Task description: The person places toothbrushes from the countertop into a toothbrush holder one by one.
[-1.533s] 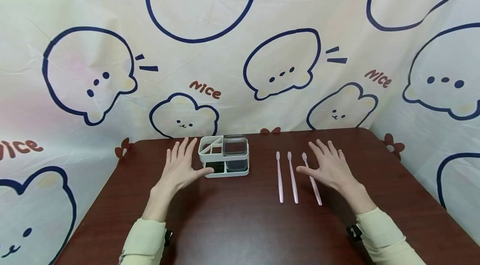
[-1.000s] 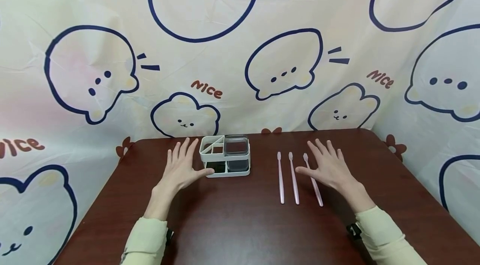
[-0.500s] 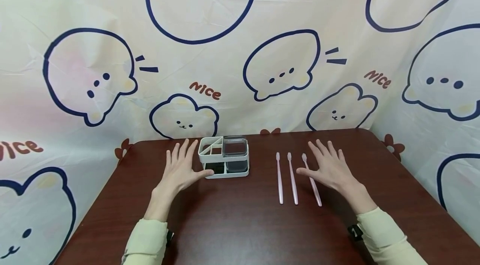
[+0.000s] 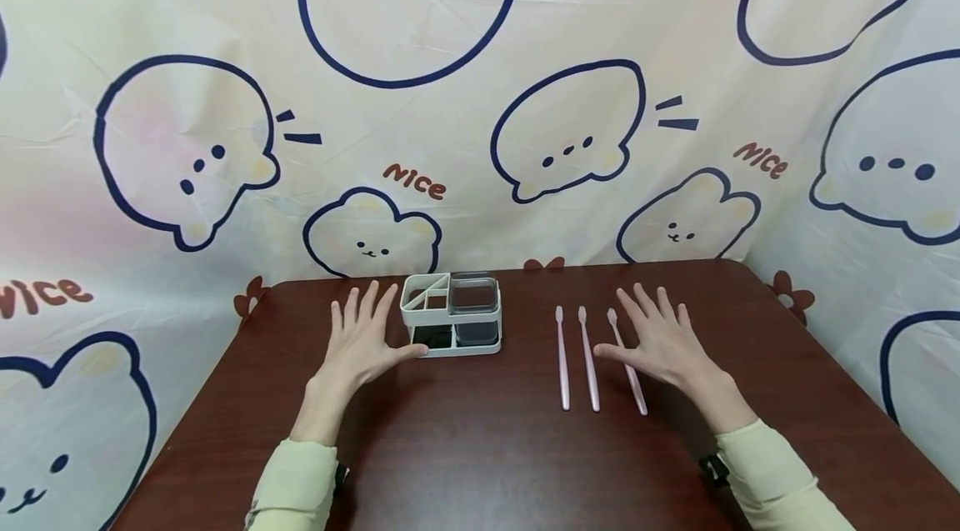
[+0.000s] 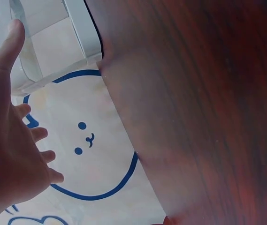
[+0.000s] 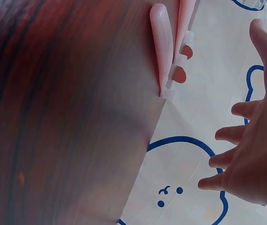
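We see a white two-tier plastic organizer point(image 4: 426, 318) near the back of the dark reddish-brown worktop point(image 4: 480, 448). Its upper tier is divided diagonally on the left, with a translucent grey box point(image 4: 473, 308) on the right; below sit a dark compartment point(image 4: 432, 336) and a second translucent grey box point(image 4: 477, 334). We cannot tell their contents. Well to the right lie three slim pale-pink toothbrushes point(image 4: 589, 364), heads away from us, handles toward us. Two run almost straight; the right toothbrush point(image 4: 634, 385) slants more, its head tipped leftward. Beside the organizer, the left hand point(image 4: 362, 348) has its grip spread wide, holding nothing; we cannot tell whether its thumb touches the lower tier. The right hand point(image 4: 663, 343), its grip equally wide and holding nothing, hangs over the right toothbrush.
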The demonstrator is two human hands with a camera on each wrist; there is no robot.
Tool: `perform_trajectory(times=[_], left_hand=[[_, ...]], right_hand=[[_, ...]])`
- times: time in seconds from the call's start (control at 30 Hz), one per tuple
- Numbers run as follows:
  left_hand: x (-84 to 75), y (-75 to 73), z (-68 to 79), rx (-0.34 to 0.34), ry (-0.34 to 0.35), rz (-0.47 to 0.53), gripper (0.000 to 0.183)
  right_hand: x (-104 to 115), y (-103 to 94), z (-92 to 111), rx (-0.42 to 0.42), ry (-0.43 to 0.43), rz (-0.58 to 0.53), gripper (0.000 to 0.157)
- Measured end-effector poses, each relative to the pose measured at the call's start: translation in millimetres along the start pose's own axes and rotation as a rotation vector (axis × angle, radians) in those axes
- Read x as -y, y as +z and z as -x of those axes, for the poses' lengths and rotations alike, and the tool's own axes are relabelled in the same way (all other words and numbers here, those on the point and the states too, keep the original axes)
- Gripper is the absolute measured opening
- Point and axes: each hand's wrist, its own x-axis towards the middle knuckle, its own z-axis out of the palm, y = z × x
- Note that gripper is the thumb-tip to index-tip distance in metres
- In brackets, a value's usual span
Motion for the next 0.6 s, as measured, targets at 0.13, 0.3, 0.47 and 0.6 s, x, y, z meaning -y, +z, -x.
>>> perform_trajectory(times=[0.13,0.3,0.47,0.6], left_hand=[[-1.4,0.9,1.1,0.003,-0.007,0.008,0.113],[-4.8,1.2,1.8,0.002,-0.033,0.071,0.113],[-8.1,3.0,1.5,0.012,-0.081,0.186,0.112],[-11.8,6.9,1.8,0.037,-0.126,0.325,0.112]], right_hand=[[-2,1.5,-1,0.004,0.001,-0.007,0.107],[-3,3.3,-3,-0.003,-0.001,-0.021,0.105],[-5,5.0,-5,-0.037,-0.024,-0.041,0.098],[-5,4.3,-6,-0.051,-0.038,-0.081,0.088]])
